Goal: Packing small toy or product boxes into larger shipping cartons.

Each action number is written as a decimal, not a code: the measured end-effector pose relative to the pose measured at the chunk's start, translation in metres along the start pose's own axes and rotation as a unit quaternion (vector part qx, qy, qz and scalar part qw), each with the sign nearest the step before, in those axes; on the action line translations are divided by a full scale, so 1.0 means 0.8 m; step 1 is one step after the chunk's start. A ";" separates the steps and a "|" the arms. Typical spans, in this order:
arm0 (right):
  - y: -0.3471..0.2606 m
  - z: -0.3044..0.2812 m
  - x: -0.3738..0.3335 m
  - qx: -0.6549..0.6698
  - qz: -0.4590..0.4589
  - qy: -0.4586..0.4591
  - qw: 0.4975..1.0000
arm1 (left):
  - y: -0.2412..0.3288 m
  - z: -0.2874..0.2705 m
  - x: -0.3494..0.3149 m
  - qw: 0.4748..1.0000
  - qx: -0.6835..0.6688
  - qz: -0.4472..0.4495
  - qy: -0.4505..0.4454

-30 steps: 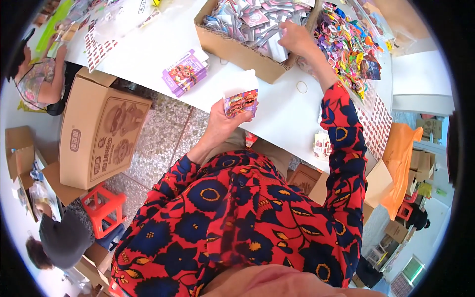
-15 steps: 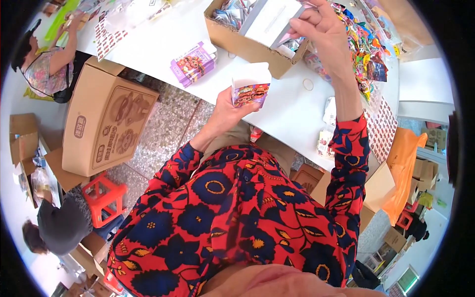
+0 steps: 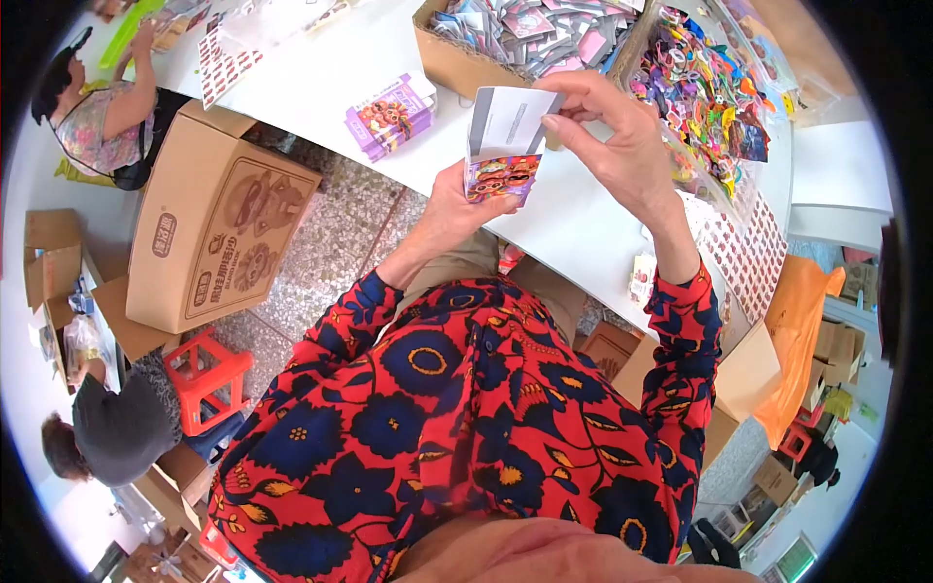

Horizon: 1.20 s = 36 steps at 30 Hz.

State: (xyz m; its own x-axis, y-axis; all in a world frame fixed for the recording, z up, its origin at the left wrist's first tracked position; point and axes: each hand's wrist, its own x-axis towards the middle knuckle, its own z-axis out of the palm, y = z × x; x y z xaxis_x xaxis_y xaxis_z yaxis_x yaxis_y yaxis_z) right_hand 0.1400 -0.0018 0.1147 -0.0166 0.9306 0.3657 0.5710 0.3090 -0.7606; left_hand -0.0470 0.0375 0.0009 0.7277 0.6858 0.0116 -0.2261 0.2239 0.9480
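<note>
My left hand (image 3: 449, 216) is closed around a small purple and red printed box (image 3: 503, 181), held upright with its top open. A flat grey and white packet (image 3: 513, 119) stands at the mouth of that box, its lower end hidden behind the front wall. Fingers and thumb of my right hand (image 3: 617, 146) pinch the packet's upper right corner. To the left of the box in my hand, a similar purple box (image 3: 392, 119) lies on the white table (image 3: 428, 167).
An open carton (image 3: 457, 66) of grey and pink packets stands at the far side, beside a heap of colourful small pieces (image 3: 695, 87). A sticker sheet (image 3: 748, 248) lies on the right. A large carton (image 3: 219, 228) stands left, near a red stool (image 3: 209, 379). Other people sit at left.
My right hand has come down and nearer from above the carton, bringing the packet to the open box. My left hand still holds the box in nearly the same place.
</note>
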 end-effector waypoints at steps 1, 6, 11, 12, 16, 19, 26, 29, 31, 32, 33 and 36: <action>0.000 0.002 -0.001 0.000 0.001 0.001 1.000 | 0.001 0.000 0.000 1.000 0.000 -0.001 -0.001; 0.013 0.020 -0.013 -0.044 -0.047 0.062 0.996 | 0.008 -0.004 0.007 1.000 0.006 0.006 -0.009; 0.016 0.025 -0.023 -0.144 -0.109 0.095 0.979 | 0.008 -0.006 0.002 0.999 0.016 -0.004 -0.035; 0.013 0.025 -0.025 -0.165 -0.103 0.098 0.976 | 0.008 -0.006 0.001 0.998 0.028 -0.006 -0.054; 0.007 0.027 -0.033 -0.162 -0.090 0.109 0.977 | 0.011 -0.001 0.001 0.998 0.021 -0.007 -0.055; 0.015 0.025 -0.039 -0.176 -0.111 0.108 0.972 | 0.015 0.005 0.005 0.999 0.001 -0.010 -0.044; 0.016 0.022 -0.042 -0.213 -0.146 0.086 0.962 | 0.021 -0.002 0.017 0.997 0.035 -0.003 -0.066; 0.001 0.013 -0.035 -0.186 -0.144 0.063 0.970 | 0.015 0.003 0.007 0.999 0.005 0.001 -0.044; -0.010 0.009 -0.028 -0.204 -0.127 0.072 0.968 | 0.008 0.015 0.004 0.999 -0.026 -0.009 -0.044; -0.020 0.011 -0.019 -0.189 -0.122 0.069 0.972 | -0.015 0.013 0.003 0.998 -0.033 -0.011 -0.061; -0.023 0.018 -0.011 -0.154 -0.132 0.075 0.976 | -0.027 0.018 0.005 0.996 0.046 0.002 -0.072; -0.071 0.072 0.028 0.064 -0.128 -0.032 0.989 | -0.075 0.022 0.005 0.989 0.106 0.074 -0.077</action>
State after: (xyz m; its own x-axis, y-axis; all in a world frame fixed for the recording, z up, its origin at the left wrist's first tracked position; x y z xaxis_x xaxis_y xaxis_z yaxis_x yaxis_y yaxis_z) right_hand 0.0598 0.0128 0.1353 -0.2011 0.8279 0.5235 0.4320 0.5546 -0.7112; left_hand -0.0190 0.0144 -0.0503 0.7898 0.5837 0.1883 -0.2090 -0.0324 0.9774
